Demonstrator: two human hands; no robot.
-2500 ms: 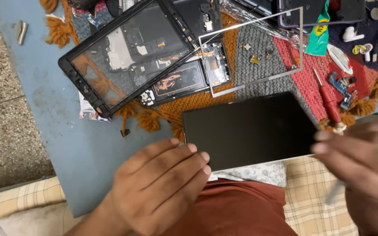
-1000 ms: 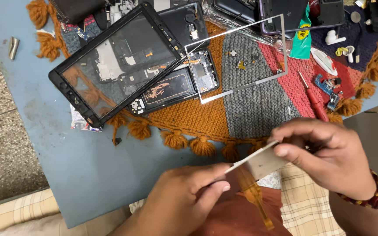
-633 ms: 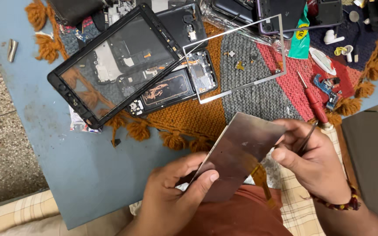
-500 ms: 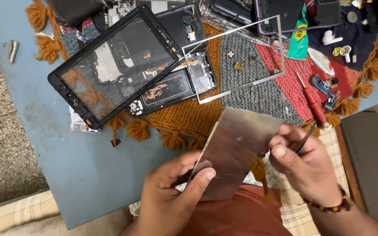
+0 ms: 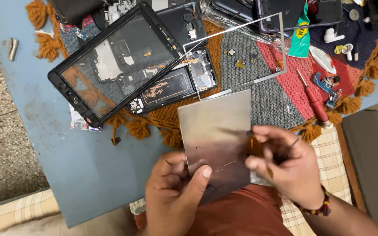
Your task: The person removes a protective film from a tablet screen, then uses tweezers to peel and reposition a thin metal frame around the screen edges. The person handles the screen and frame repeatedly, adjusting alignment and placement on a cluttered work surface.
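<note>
I hold a flat rectangular screen panel (image 5: 217,135) with its grey metal back facing me, above the near edge of the blue table (image 5: 88,170). My left hand (image 5: 173,192) grips its lower left corner, thumb pressed on the metal. My right hand (image 5: 285,168) pinches the panel's right edge and also holds a thin dark tool (image 5: 290,146) between its fingers. An orange strip shows just behind that edge.
A black tablet frame (image 5: 110,65) lies at the back left on a knitted mat (image 5: 276,94). Next to it are an opened phone body (image 5: 171,85), a thin silver frame (image 5: 281,48), a red screwdriver (image 5: 313,98) and a green tube (image 5: 302,37).
The panel was turned over from its black glass side to its metal back and tilted up toward me. My right hand moved from the top edge to the right edge.
</note>
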